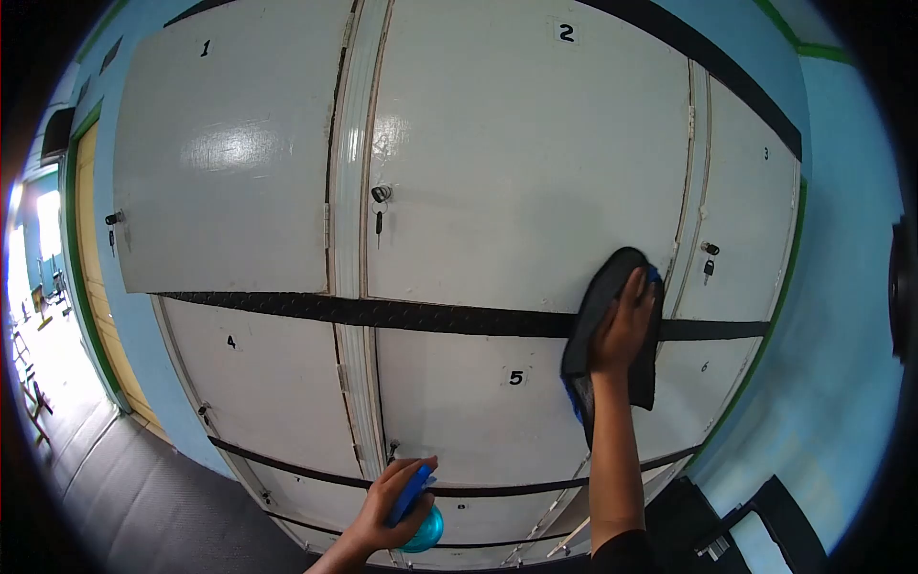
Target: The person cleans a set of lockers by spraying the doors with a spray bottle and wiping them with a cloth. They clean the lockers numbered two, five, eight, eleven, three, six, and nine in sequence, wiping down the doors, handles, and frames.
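My right hand (623, 330) presses a dark grey cloth (581, 349) with blue edges against the white lockers. The cloth lies at the lower right of door 2 (516, 163), over part of the black strip (459, 318) and door 5 (459, 411). Lower down, my left hand (378, 512) is closed round a spray bottle (421, 532) with a blue trigger head and a turquoise body. My fingers hide much of the bottle, which is near the bottom of door 5.
Keys hang from the locks of door 1 (220, 191), door 2 and door 3 (751, 191). Door 1 seems to stand ajar. A black chair (765, 517) is at lower right. Grey floor (143, 497) and a doorway (43, 249) lie to the left.
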Available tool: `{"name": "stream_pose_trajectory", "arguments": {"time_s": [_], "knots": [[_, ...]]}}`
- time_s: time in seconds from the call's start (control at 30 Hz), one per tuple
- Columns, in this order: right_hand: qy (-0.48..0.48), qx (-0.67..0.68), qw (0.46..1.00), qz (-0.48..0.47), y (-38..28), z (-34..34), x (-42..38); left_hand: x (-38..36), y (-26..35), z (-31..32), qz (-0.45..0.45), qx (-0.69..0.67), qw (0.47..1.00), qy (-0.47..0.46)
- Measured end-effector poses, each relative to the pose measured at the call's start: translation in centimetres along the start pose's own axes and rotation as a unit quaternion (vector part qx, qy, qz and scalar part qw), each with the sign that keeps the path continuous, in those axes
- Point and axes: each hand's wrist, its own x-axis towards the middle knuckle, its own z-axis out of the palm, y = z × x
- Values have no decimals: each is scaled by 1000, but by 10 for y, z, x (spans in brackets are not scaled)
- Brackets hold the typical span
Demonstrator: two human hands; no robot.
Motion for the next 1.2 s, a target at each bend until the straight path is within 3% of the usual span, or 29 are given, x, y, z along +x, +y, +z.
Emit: {"name": "stream_pose_trajectory", "arguments": {"time_s": [0.1,0.17,0.23,0.37,0.53,0.7,0.77,0.9,0.97,1.1,1.17,1.2], "knots": [[69,14,997,31,-2,-2,29,-15,-14,-1,10,0,999,30],[60,21,997,52,-2,5,38,-21,-17,-5,25,-1,998,50],[77,-43,992,85,-5,8,36,-26,-11,-10,-22,28,999,40],[107,-132,980,105,-29,2,-1,-36,-17,-12,-30,21,998,49],[192,26,981,-6,-27,22,-27,-37,-15,-15,-51,9,998,21],[173,92,979,52,-5,9,9,-37,-14,-10,-47,3,999,9],[178,210,952,133,-3,1,45,-36,-13,-13,-66,11,998,7],[113,221,965,83,2,13,74,-41,-19,-14,-77,-30,997,12],[84,-80,993,-11,-10,12,51,-44,-25,-15,-77,-45,996,8],[-7,-161,987,-1,2,3,20,-50,-41,-17,-57,-47,997,15],[71,-53,996,-28,15,22,20,-50,-28,-19,-153,-30,988,10],[70,-60,995,-28,11,22,22,-46,-24,-17,-200,-47,979,14]]}}
